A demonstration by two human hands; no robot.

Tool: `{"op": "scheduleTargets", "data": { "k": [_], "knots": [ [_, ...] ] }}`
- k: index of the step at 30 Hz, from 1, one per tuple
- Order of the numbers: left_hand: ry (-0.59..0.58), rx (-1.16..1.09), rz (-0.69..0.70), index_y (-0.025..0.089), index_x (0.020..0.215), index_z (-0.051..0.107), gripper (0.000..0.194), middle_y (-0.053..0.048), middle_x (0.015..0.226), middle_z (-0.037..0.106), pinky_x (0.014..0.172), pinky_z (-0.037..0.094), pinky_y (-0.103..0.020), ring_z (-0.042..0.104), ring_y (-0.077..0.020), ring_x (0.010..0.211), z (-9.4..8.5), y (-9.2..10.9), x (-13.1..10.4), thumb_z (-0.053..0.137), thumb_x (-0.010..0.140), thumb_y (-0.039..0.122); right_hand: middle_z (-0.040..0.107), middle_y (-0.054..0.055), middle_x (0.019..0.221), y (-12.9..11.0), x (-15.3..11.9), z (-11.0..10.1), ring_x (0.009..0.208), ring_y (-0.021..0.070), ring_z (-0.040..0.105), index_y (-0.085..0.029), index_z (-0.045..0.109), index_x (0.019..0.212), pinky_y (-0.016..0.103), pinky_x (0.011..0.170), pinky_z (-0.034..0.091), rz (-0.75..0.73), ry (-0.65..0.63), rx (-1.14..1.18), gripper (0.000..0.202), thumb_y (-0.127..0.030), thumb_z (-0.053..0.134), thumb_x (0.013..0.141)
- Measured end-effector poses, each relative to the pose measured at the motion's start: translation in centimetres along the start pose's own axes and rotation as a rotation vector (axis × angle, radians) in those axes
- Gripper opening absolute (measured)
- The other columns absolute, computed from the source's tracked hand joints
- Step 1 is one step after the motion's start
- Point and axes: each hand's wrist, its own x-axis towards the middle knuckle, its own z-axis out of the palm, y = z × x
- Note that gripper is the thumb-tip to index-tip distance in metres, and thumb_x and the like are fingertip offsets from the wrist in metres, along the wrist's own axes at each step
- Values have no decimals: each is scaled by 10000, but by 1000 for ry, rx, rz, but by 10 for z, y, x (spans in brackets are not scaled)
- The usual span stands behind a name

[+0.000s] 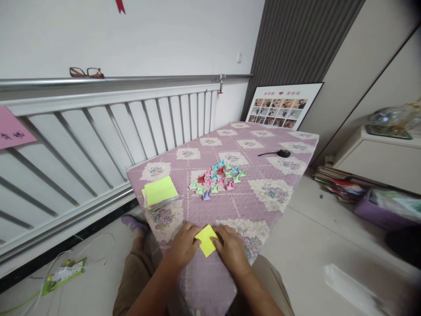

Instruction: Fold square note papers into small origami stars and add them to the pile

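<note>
A folded square of yellow paper [206,242] lies near the front of the cloth-covered table, turned with one corner toward me. My left hand [184,243] pinches its left corner between thumb and fingers. On the opposite side, my right hand [232,249] has its thumb on top of the paper and its fingers at the right edge. Beyond the hands stand several small folded paper pieces [214,176] in red, pink, blue, green and purple, set in rows. To the left sits a stack of paper sheets [161,192] with a yellow-green one on top.
The tablecloth [204,281] is purple with floral patches. A black tape measure [283,153] rests toward the far right of the table. A white radiator [108,127] runs along the left side, and a photo board [279,105] leans at the back. A power strip [66,274] with cables lies on the floor.
</note>
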Motion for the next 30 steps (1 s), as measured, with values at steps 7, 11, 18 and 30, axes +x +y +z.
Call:
{"op": "scheduleTargets", "data": {
  "k": [7, 11, 18, 30],
  "knots": [
    [-10, -1, -19, 245, 1168, 579, 385, -44, 1127, 566, 961, 359, -299, 495, -196, 1066, -3, 3, -2, 492, 799, 182, 650, 28, 960, 1, 0, 1, 941, 203, 564, -258, 658, 997, 314, 804, 376, -26, 15, 24, 213, -239, 564, 806],
    [-17, 7, -23, 244, 1158, 589, 376, -47, 1120, 571, 958, 366, -306, 503, -199, 1053, -2, 1, -2, 504, 795, 187, 655, 22, 982, 1, 1, 2, 959, 200, 568, -266, 656, 1015, 316, 807, 377, -20, 7, 31, 235, -237, 549, 807],
    [10, -13, -15, 243, 1136, 585, 359, -41, 1115, 566, 958, 359, -303, 498, -196, 1065, -2, 3, -4, 487, 800, 163, 658, 25, 992, -2, 1, -1, 965, 202, 567, -260, 629, 1089, 322, 832, 378, -3, 4, 54, 300, -216, 547, 804],
    [54, 7, -46, 223, 958, 551, 214, -17, 1016, 567, 887, 369, -293, 505, -181, 990, 3, -1, -3, 513, 771, 125, 612, 10, 828, 2, 0, 5, 850, 187, 545, -213, 588, 780, 300, 750, 341, -28, 43, 35, 44, -219, 546, 792]
  ]
}}
